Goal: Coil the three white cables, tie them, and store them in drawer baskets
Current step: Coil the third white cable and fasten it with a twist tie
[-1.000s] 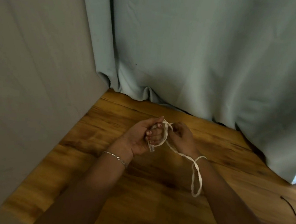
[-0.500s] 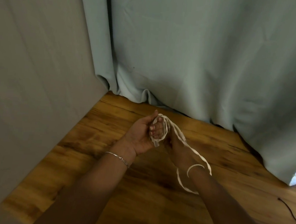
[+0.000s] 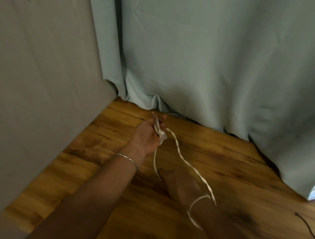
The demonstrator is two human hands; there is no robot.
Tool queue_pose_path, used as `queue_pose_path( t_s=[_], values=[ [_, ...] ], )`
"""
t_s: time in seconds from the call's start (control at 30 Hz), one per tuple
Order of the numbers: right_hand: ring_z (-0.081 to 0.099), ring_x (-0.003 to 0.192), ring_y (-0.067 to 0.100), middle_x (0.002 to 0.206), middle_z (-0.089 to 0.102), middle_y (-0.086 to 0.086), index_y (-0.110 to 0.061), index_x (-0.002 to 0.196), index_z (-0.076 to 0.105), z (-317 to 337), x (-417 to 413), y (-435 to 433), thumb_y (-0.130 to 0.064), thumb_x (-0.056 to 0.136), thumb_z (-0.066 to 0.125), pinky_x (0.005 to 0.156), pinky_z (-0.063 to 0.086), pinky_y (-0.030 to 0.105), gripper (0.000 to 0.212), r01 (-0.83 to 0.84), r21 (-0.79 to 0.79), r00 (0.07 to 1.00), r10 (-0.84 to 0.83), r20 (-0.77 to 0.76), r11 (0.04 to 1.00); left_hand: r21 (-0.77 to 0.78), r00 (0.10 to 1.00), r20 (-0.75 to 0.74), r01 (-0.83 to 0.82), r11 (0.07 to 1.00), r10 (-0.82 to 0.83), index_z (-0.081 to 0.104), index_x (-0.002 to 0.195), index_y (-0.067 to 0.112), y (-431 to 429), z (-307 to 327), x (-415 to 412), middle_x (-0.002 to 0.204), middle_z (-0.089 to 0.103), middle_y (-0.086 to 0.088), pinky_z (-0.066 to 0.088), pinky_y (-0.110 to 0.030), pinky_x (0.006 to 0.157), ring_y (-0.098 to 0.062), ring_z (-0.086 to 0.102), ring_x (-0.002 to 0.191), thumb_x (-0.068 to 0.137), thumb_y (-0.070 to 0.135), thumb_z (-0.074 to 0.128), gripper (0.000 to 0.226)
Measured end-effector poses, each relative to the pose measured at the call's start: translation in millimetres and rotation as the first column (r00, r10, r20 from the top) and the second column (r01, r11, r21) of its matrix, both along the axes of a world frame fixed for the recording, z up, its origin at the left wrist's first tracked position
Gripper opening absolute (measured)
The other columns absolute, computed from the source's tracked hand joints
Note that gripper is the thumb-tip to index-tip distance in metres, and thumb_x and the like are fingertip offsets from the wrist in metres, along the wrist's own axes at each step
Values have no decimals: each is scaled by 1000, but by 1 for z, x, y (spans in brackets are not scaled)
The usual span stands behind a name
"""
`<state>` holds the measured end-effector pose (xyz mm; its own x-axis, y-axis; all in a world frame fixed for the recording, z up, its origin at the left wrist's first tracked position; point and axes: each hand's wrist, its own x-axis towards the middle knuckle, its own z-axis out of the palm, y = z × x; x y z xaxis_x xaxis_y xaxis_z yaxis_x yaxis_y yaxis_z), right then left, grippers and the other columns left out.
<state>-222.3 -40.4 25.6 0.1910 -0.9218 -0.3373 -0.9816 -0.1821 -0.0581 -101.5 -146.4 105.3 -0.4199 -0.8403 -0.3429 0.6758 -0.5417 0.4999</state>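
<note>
One white cable [image 3: 158, 130] | left hand [image 3: 145, 136] curls round its coiled bundle | loose strand runs from that grip to the blurred right hand [image 3: 181, 183], hold unclear

Right hand [image 3: 180, 186] has drawn back, apparently stretching the cable [image 3: 158, 129].

Bare forearms [image 3: 87, 199], thin silver bracelet [image 3: 128, 158], L wrist

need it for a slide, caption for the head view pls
Left hand holds a coiled white cable over a wooden surface, its loose length draped over the right hand.
</note>
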Motion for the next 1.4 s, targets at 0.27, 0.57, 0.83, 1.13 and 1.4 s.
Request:
queue_pose_path(
  t_s=[0.27,0.57,0.83,1.13,1.4],
  values=[
    [58,112,26,124,59,6,-20,128,46,19,-27,5,-12,93,47,93,48,37,36,149,-114,983,-134,127,982,18,993,-112,-26,999,28,55,67,10,-5,6,-1,51,53,4,42,-16,43,-6,48,43,102,30,37,43],
    [49,52,13,55,51,-4,-22,79,59,16,-49,7,-43,99,38,50,37,26,36,632,-60,496,-344,798,772,-2,994,111,20,1000,-20,33,51,19,-12,7,14,39,29,5,25,-17,38,-7,25,33,99,22,37,48],
    [38,52,8,58,43,-6,-15,78,54,31,-41,1,-37,99,41,44,32,15,33,673,271,-125,-256,959,688,28,946,320,50,998,-57,40,64,15,0,-23,12,39,30,7,21,-17,36,-6,25,32,100,19,39,37],
    [34,48,3,52,40,-10,-13,82,55,42,-41,-9,-28,101,38,46,28,16,30,559,286,-205,-205,957,778,6,842,525,141,990,-123,48,68,13,10,-45,6,41,36,7,25,-17,36,-5,28,36,98,17,42,32],
    [55,60,14,66,59,1,-20,74,63,20,-61,-15,-28,99,47,64,47,32,31,624,-55,509,-351,786,780,27,885,440,153,988,-149,50,70,12,8,-40,7,44,34,6,27,-18,37,-6,29,37,100,21,40,32]
  ],
)
